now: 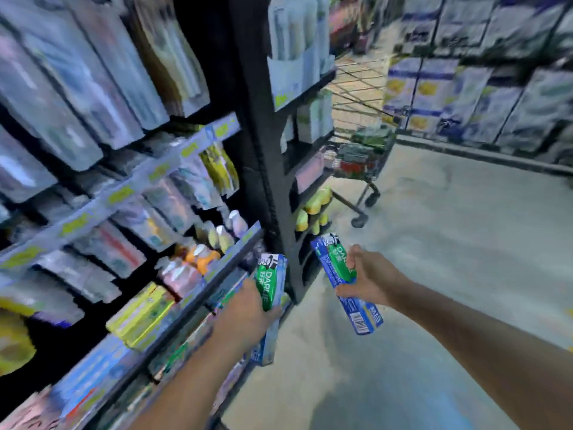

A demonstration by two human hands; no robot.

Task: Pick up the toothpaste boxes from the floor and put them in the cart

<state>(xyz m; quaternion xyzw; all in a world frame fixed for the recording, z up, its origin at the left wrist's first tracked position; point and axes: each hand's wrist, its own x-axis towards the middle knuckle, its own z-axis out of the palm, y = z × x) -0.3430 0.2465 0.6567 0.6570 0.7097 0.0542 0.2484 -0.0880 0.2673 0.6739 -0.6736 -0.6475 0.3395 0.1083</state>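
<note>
My left hand (248, 308) grips a green and blue toothpaste box (273, 280), held upright in front of the lower shelves. My right hand (369, 279) grips a second toothpaste box (333, 262) of the same kind, tilted, with its barcode end pointing down to the right. Both boxes are off the floor. The shopping cart (362, 162) stands further down the aisle, beyond the dark shelf post, with goods inside it. The whole view is blurred by motion.
Shelves full of packaged goods (124, 197) fill the left side, ending at a black shelf upright (266, 150). Stacked cartons (483, 97) line the far right wall. The grey concrete floor (449, 243) stretches between me and the cart.
</note>
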